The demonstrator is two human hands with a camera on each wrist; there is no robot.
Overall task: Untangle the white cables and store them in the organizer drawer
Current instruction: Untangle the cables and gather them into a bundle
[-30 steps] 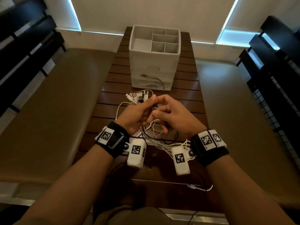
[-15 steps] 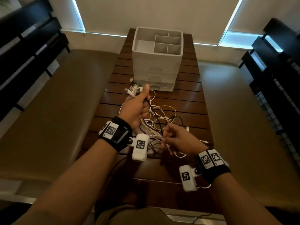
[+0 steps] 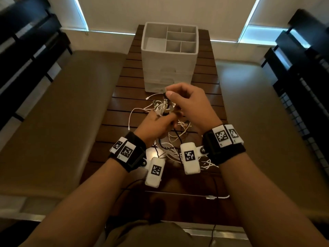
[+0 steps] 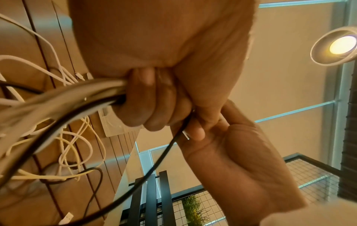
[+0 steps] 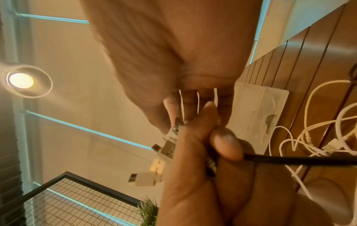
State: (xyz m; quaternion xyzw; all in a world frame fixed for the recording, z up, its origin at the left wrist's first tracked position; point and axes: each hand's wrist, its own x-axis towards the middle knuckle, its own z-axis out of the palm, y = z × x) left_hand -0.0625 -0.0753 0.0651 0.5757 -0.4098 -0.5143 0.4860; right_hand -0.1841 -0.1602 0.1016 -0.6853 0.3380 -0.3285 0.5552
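Right hand [image 3: 188, 102] rose from tangle, now pinching black plug; left hand [image 3: 156, 123] fists white cables [image 3: 170, 148] w/ plugs up. Light, limp, snag-prone; best held at plugs.

The left hand [image 3: 156, 124] hides where the white cables [image 3: 170, 150] cross inside its grip. The right hand [image 3: 187, 102] covers the organizer's [image 3: 169, 68] lowest drawer front. Cable strands blur in the left wrist view.

No readable text

Only black-and-white square code markers [image 3: 221, 136] are seen on the wristbands [image 3: 224, 152]; no words or numbers.
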